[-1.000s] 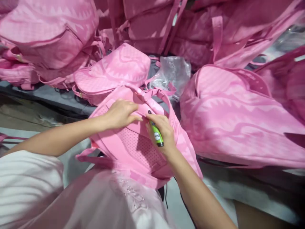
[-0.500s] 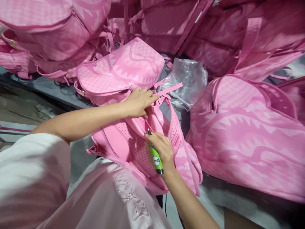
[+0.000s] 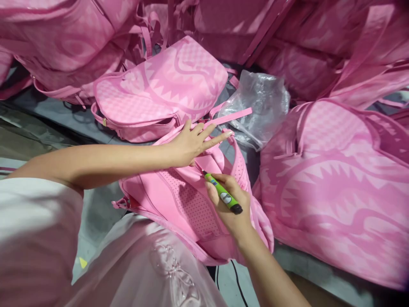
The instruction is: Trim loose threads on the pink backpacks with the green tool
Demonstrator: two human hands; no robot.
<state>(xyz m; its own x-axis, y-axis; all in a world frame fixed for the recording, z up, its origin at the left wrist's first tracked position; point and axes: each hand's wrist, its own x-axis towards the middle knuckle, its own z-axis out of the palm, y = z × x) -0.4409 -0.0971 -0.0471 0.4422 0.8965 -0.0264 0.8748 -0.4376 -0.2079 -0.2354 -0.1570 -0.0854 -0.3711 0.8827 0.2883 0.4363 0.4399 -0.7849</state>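
Note:
A pink backpack lies tilted on my lap, its dotted mesh back panel and straps facing up. My left hand rests across its top with the fingers spread, near the strap ends. The thumb points down at the fabric and is partly hidden. In my right hand is a green marker pen with a black end, held between thumb and fingers. Its tip meets the pink fabric just below my left hand, or sits very close to it.
Another pink backpack with a toothed print lies just beyond, its pocket zip partly undone. A clear plastic bag is beside it. A large pink backpack stands at right. More pink bags are piled along the back.
My left hand has moved up and right over the backpack's top, and its fingers have spread. The marker now tilts leftward, with its tip near the fabric. The view has shifted slightly.

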